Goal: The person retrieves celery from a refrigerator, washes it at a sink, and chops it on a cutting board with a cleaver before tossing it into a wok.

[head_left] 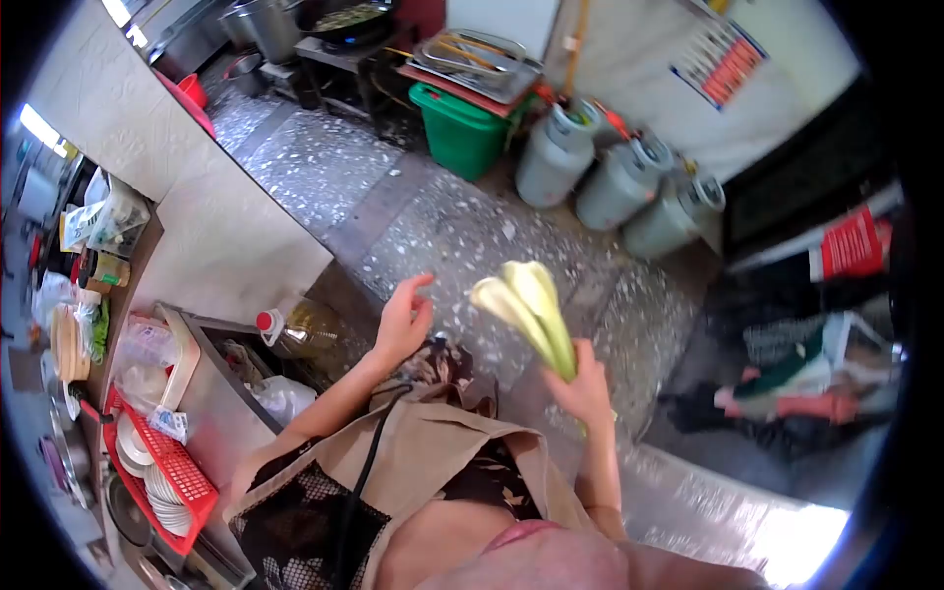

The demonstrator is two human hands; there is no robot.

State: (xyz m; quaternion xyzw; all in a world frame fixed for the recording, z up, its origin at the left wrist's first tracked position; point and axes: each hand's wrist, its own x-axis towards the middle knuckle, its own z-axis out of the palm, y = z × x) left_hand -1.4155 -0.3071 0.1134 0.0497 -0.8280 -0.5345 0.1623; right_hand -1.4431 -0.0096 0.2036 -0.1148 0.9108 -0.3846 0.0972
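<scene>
My right hand (580, 385) is closed around a bunch of pale green vegetable stalks (536, 305). Their thick whitish ends point up and away from me, and a bit of green shows below the fist. I cannot tell the exact kind of vegetable. Out in front of my body, my left hand (403, 323) is empty, its fingers loosely bent and apart. It is nearest to a large oil bottle with a red cap (303, 329), which stands to its left without touching it. A beige apron (442, 447) covers my front.
Several grey gas cylinders (558, 157) stand along the wall beside a green bin (457, 133) with trays on top. A wok (344, 25) sits on a stove at the back. On the left counter, a red basket (192, 472) holds plates. A partition wall (226, 221) juts out at left.
</scene>
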